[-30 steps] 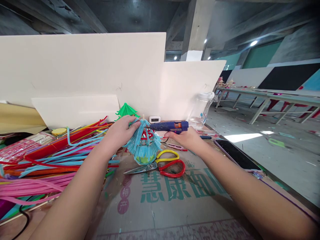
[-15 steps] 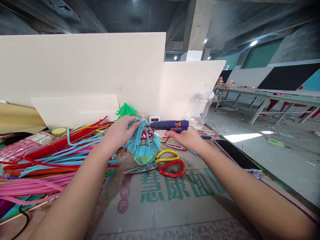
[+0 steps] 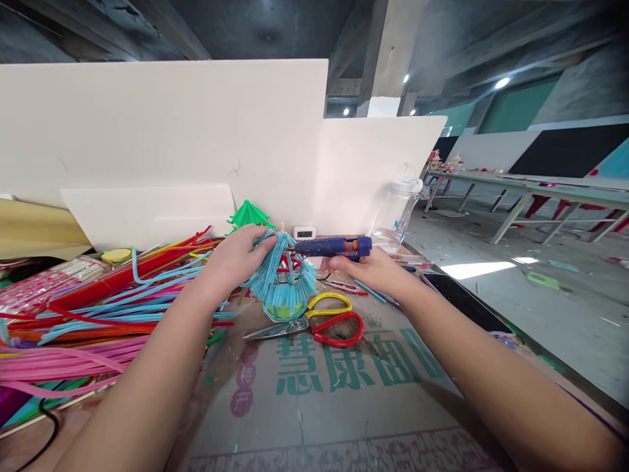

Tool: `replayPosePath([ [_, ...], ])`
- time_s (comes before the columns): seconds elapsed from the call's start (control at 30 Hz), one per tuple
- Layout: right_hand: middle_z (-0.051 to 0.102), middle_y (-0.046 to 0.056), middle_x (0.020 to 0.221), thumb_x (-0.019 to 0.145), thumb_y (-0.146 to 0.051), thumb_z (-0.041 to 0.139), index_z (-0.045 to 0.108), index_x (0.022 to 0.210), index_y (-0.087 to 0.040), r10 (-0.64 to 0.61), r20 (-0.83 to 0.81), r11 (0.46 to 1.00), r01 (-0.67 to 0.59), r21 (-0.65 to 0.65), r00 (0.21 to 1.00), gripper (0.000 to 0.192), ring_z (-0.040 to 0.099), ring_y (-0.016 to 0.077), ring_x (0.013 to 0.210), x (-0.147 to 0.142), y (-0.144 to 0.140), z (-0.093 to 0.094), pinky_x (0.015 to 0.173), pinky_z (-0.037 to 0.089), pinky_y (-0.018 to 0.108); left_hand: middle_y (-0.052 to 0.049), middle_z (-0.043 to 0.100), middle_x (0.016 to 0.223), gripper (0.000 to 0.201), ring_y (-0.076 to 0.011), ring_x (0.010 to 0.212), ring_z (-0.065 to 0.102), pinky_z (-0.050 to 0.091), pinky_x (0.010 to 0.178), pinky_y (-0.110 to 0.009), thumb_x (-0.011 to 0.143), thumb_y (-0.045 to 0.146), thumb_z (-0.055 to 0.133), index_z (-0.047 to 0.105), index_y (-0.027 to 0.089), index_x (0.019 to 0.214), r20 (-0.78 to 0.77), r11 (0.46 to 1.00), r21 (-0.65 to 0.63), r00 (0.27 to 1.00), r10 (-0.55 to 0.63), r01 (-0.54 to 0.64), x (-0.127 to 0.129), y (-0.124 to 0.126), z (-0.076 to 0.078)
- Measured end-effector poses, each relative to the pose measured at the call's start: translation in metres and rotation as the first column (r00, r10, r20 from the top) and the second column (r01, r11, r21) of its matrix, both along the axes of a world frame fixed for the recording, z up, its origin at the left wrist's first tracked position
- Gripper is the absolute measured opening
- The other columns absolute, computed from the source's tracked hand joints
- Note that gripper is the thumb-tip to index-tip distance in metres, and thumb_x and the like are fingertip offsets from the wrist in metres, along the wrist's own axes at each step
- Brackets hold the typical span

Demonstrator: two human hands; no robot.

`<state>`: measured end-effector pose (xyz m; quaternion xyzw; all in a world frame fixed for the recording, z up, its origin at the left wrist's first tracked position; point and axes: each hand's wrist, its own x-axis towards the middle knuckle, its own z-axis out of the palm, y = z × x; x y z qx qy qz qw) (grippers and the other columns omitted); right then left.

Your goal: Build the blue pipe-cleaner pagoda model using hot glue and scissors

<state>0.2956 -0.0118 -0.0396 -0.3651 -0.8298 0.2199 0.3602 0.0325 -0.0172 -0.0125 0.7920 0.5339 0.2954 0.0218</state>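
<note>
Green characters reading 慧康面 [image 3: 346, 367] and purple circles marked 特产 [image 3: 242, 401] show on the grey-brown desk [image 3: 265, 426]. Between the left hand [image 3: 246, 257], pinching its upper edge, and the right hand [image 3: 371, 267], clasping a dark-blue glue gun [image 3: 327, 247], stands a flared, light-blue fuzzy-stem model [image 3: 292, 296] with red latticework.

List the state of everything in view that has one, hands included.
Left hand: closed on the blue model's upper side
Right hand: gripping the glue gun
Glue gun: held roughly level, nozzle at the model
Blue model: upright
Scissors: lying flat, blades seemingly shut
Phone: screen dark
Clear bottle: lid on
Small digital clock: display on, digits unreadable
Pipe cleaners: loose heap
Ceiling light: lit
</note>
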Motion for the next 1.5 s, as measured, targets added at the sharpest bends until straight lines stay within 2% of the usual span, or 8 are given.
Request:
replayPosePath([
  [0.1, 0.074, 0.005, 0.085, 0.084, -0.052, 0.057, 0.073, 0.093, -0.016, -0.031, -0.004, 0.999, 0.031, 0.008, 1.0, 0.04, 0.068, 0.0218, 0.081, 0.0, 0.001, -0.001, 0.076, 0.053, 0.034, -0.003, 0.061, 0.088, 0.034, -0.0207, 0.082, 0.056, 0.035, 0.068, -0.03, 0.096, 0.044, 0.039, 0.063, 0.02, 0.086, -0.003, 1.0, -0.002, 1.0, -0.002, 0.002, 0.0, 0.0, 0.0],
  [0.2, 0.074, 0.004, 0.089, 0.082, -0.049, 0.059, 0.072, 0.099, -0.016, 0.003, -0.05, 1.0, -0.003, 0.001, 0.999, 0.039, 0.068, 0.0217, 0.083, -0.002, 0.001, -0.003, 0.075, 0.054, 0.034, -0.003, 0.061, 0.088, 0.035, -0.0205, 0.081, 0.056, 0.036, 0.068, -0.03, 0.096, 0.045, 0.04, 0.063, 0.021, 0.087, -0.003, 1.0, -0.001, 1.0, 0.009, -0.009, 0.0, 0.0, 0.0],
  [0.4, 0.074, 0.004, 0.1, 0.084, -0.044, 0.061, 0.07, 0.103, -0.02, 0.025, -0.059, 0.999, -0.026, -0.019, 0.998, 0.031, 0.066, 0.0243, 0.102, -0.006, 0.0, -0.006, 0.092, 0.052, 0.04, -0.004, 0.063, 0.093, 0.035, -0.0217, 0.085, 0.057, 0.038, 0.07, -0.03, 0.095, 0.045, 0.04, 0.065, 0.021, 0.092, -0.014, 1.0, 0.005, 1.0, 0.015, -0.015, 0.0, 0.0, 0.0],
  [0.53, 0.074, 0.004, 0.101, 0.085, -0.046, 0.061, 0.07, 0.103, -0.022, 0.025, -0.046, 0.999, -0.027, -0.042, 0.999, 0.031, 0.065, 0.0246, 0.107, -0.005, 0.0, -0.007, 0.096, 0.051, 0.041, -0.004, 0.065, 0.096, 0.036, -0.0223, 0.088, 0.059, 0.039, 0.072, -0.031, 0.096, 0.046, 0.039, 0.066, 0.021, 0.092, -0.015, 1.0, 0.003, 1.0, 0.015, -0.015, 0.001, 0.0, 0.0],
  [0.73, 0.075, 0.003, 0.1, 0.083, -0.05, 0.061, 0.072, 0.105, -0.021, 0.017, -0.003, 1.0, -0.017, -0.018, 1.0, 0.038, 0.069, 0.0236, 0.095, -0.004, -0.005, -0.001, 0.087, 0.055, 0.038, -0.005, 0.065, 0.097, 0.036, -0.0235, 0.093, 0.059, 0.04, 0.075, -0.032, 0.096, 0.045, 0.039, 0.066, 0.021, 0.095, -0.014, 1.0, 0.004, 1.0, 0.006, -0.006, 0.0, 0.0, 0.001],
  [0.9, 0.074, 0.003, 0.102, 0.082, -0.047, 0.067, 0.071, 0.108, -0.024, 0.054, 0.05, 0.997, -0.057, 0.045, 0.997, 0.036, 0.069, 0.0224, 0.094, -0.006, -0.017, 0.01, 0.083, 0.054, 0.032, -0.005, 0.065, 0.095, 0.036, -0.0234, 0.093, 0.059, 0.04, 0.076, -0.032, 0.096, 0.044, 0.039, 0.064, 0.02, 0.091, -0.018, 1.0, 0.018, 1.0, -0.015, 0.015, -0.001, 0.002, -0.001],
  [1.1, 0.066, 0.001, 0.07, 0.08, -0.049, 0.069, 0.068, 0.084, -0.017, -0.016, 0.219, 0.991, -0.014, 0.134, 0.976, 0.032, 0.056, 0.0143, 0.061, -0.012, -0.024, 0.014, 0.058, 0.042, 0.026, -0.005, 0.064, 0.092, 0.035, -0.0227, 0.09, 0.058, 0.04, 0.075, -0.032, 0.096, 0.043, 0.038, 0.061, 0.019, 0.086, -0.031, 0.998, 0.052, 0.999, -0.041, 0.042, -0.002, 0.002, -0.001],
  [1.5, 0.067, 0.001, 0.072, 0.077, -0.048, 0.073, 0.067, 0.084, -0.02, -0.073, 0.18, 0.992, 0.052, 0.118, 0.981, 0.029, 0.057, 0.0152, 0.063, -0.015, -0.023, 0.008, 0.058, 0.041, 0.026, -0.005, 0.063, 0.09, 0.034, -0.0225, 0.086, 0.057, 0.041, 0.075, -0.033, 0.096, 0.043, 0.038, 0.06, 0.02, 0.083, -0.034, 0.998, 0.057, 0.999, -0.037, 0.039, -0.001, 0.001, -0.001],
])
